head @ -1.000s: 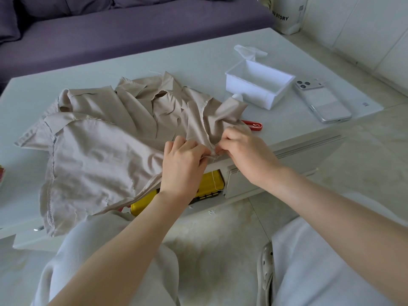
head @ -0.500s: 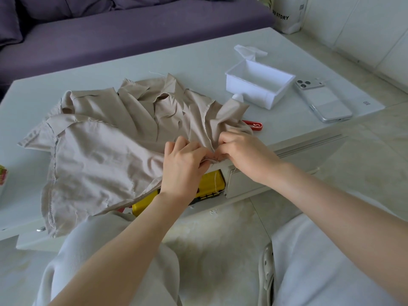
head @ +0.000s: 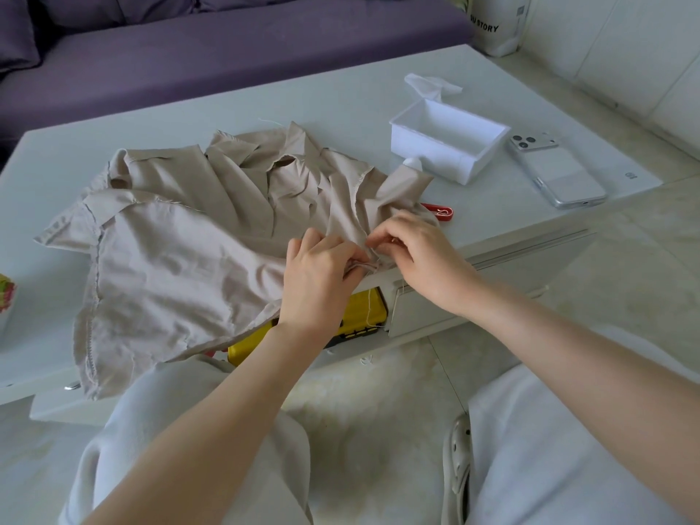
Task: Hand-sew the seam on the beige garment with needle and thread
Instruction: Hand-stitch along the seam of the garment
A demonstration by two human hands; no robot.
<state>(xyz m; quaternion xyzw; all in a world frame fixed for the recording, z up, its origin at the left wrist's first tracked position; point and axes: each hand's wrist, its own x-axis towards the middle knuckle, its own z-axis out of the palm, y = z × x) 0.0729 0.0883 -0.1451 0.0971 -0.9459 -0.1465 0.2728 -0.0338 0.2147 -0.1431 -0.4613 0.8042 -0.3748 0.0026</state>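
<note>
The beige garment [head: 182,255] lies crumpled on the white table [head: 341,104], its near edge hanging over the front. My left hand [head: 322,274] pinches a folded seam edge of the garment at the table's front edge. My right hand [head: 420,252] is just to its right, fingertips curled and pinched at the same seam; the needle itself is too small to make out. A thin white thread [head: 369,308] hangs down below the hands in front of the yellow box.
A yellow case [head: 360,316] sits in the open shelf under the tabletop. A red tool [head: 441,212] lies by the garment's right edge. A white open box [head: 447,145] and a phone [head: 557,168] lie to the right. A purple sofa [head: 227,43] is behind.
The right hand's fingertips have drawn slightly apart from the left hand and now pinch at the seam. The garment's near edge has shifted a little.
</note>
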